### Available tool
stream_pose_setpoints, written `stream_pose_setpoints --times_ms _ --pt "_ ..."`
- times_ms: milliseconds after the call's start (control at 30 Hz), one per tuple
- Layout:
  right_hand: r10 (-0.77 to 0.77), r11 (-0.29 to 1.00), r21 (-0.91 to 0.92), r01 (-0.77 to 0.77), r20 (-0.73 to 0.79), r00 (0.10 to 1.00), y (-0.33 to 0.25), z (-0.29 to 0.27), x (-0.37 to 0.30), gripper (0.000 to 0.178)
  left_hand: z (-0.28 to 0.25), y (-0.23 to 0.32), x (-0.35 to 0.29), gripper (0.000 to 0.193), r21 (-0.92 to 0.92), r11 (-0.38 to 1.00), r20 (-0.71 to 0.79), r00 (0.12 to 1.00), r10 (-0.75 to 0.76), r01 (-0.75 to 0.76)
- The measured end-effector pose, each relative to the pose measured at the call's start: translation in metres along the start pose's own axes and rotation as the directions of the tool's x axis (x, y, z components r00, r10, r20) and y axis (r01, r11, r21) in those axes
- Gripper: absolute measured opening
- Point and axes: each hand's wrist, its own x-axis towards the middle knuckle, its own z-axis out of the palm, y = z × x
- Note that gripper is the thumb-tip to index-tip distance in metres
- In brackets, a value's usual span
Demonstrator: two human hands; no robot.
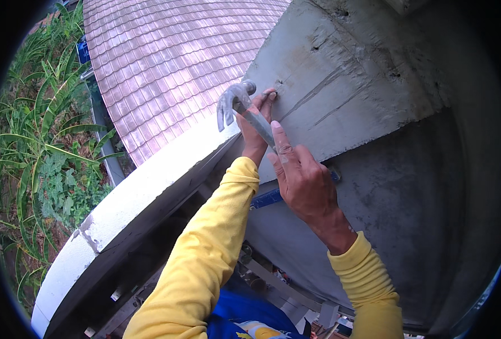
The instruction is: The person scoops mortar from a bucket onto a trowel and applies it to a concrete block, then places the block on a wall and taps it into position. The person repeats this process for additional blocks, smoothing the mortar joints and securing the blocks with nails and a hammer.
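Note:
My right hand [307,178] is wrapped around the handle of a claw hammer [259,125], its index finger stretched along the handle. The worn grey steel head is at the upper left, with the claw hanging toward the white ledge. Behind the hammer, my left hand [253,138] reaches up to the grey concrete face [329,96]. Its fingertips pinch a small, thin, dark piece against the concrete, which looks like a nail. The hammer head and handle partly cover this hand, and the head stands apart from the pinched piece.
A white ledge [166,175] curves along the left, with a reddish tiled roof [177,56] beyond and green plants [47,158] far left. A blue bar [267,198] lies behind my wrists, below the concrete's lower edge. Planks and debris [284,288] lie far below.

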Motion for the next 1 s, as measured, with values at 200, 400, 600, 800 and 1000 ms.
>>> stream_pose_setpoints --times_ms 200,400,600,800,1000 --pt "-0.234 0.972 -0.011 0.236 0.092 0.968 -0.022 -0.026 0.010 0.052 -0.005 0.011 0.003 0.018 -0.179 0.983 -0.024 0.999 0.029 -0.033" --pt "-0.018 1.000 0.021 0.017 0.052 0.998 -0.005 -0.006 0.000 0.059 0.002 -0.005 0.002 0.018 -0.091 0.996 0.000 1.000 -0.009 0.009" --pt "0.072 0.997 -0.044 -0.065 0.160 0.985 0.003 -0.015 0.013 0.059 -0.002 0.010 -0.003 0.017 -0.130 0.991 -0.052 0.998 0.033 -0.040" --pt "0.188 0.975 0.115 -0.191 0.043 0.981 -0.003 -0.006 -0.025 0.058 -0.004 -0.012 0.014 0.022 -0.012 0.986 0.036 0.985 0.168 -0.168" --pt "0.256 0.888 0.324 -0.327 0.243 0.936 -0.054 -0.017 -0.127 0.057 -0.031 0.001 0.009 0.032 -0.116 0.989 0.185 0.980 -0.067 0.089"
